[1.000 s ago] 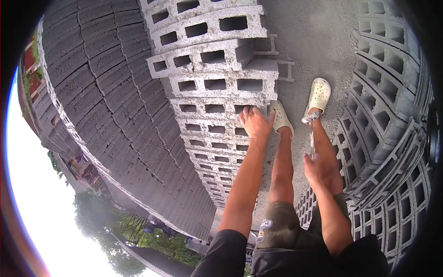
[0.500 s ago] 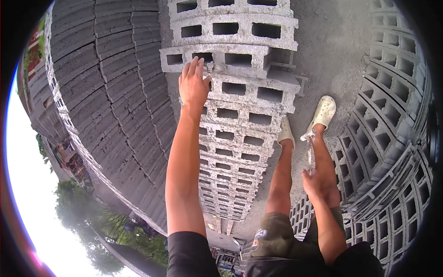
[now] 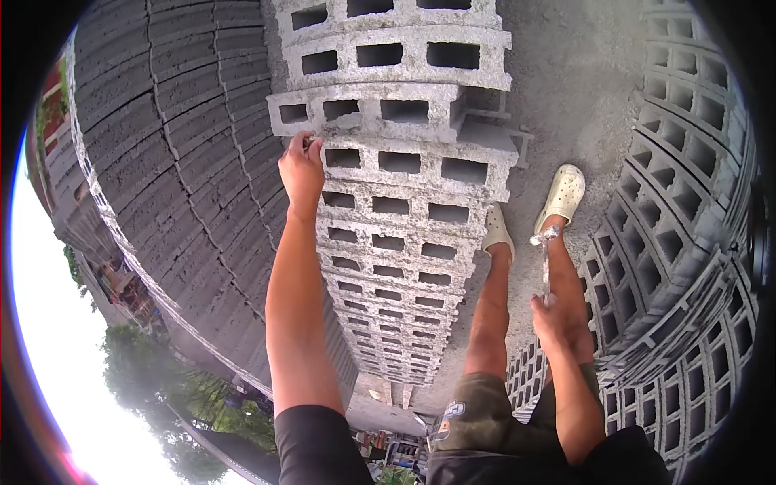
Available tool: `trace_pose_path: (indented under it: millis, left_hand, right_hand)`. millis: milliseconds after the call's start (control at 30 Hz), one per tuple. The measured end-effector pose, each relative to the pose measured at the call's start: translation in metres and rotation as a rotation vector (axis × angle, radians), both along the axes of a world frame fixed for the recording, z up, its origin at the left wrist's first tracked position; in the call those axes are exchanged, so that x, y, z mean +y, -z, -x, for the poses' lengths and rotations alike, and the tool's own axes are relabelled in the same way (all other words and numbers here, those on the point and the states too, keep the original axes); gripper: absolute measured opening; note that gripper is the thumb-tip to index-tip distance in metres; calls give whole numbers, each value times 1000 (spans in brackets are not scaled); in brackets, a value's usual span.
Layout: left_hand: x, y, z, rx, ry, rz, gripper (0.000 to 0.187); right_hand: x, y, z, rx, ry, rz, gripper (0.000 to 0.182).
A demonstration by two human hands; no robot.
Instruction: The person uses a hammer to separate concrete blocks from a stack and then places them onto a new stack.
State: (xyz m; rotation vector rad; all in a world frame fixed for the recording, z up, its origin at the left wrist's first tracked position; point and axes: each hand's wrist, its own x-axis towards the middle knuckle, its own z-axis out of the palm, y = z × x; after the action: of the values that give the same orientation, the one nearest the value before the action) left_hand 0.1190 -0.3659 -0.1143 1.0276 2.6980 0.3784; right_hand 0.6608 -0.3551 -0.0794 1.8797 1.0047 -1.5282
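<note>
My left hand [image 3: 301,178] is at the left end of a row in the tall stack of grey hollow concrete blocks [image 3: 420,179], just under a block that juts out to the left [image 3: 368,121]. Its fingers and thumb are curled together; what lies between them, if anything, is too small to make out. Low by my right leg, my right hand [image 3: 552,323] is closed round the handle of a hammer [image 3: 546,263]. The pale, crusted head of the hammer points away from me, above the ground and apart from the blocks.
A wall of tightly stacked blocks [image 3: 210,162] rises on the left. More hollow blocks [image 3: 663,218] stand in stacks on the right. Between them runs a strip of dusty ground [image 3: 574,89], where my feet stand in cream clogs [image 3: 563,194]. Trees [image 3: 153,388] show beyond.
My left hand has moved left and slightly down from the face of the jutting block, and its spread fingers have curled in. The right hand keeps the hammer, its head turned slightly.
</note>
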Motion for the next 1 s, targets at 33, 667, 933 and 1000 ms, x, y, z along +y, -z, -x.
trace_pose_path:
  millis: [33, 667, 933, 1000]
  left_hand:
    - [-11, 0, -1, -41, -157, 74, 26]
    - [-47, 0, -112, -101, 67, 122, 36]
    - [-34, -2, -290, -115, 142, -64, 43]
    - [-13, 15, -295, -41, 176, -84, 46]
  right_hand:
    - [1, 0, 2, -3, 6, 17, 29]
    - [-9, -7, 23, 31, 206, -81, 30]
    - [9, -32, 69, 62, 315, 23, 36]
    - [1, -28, 62, 131, 215, -70, 36]
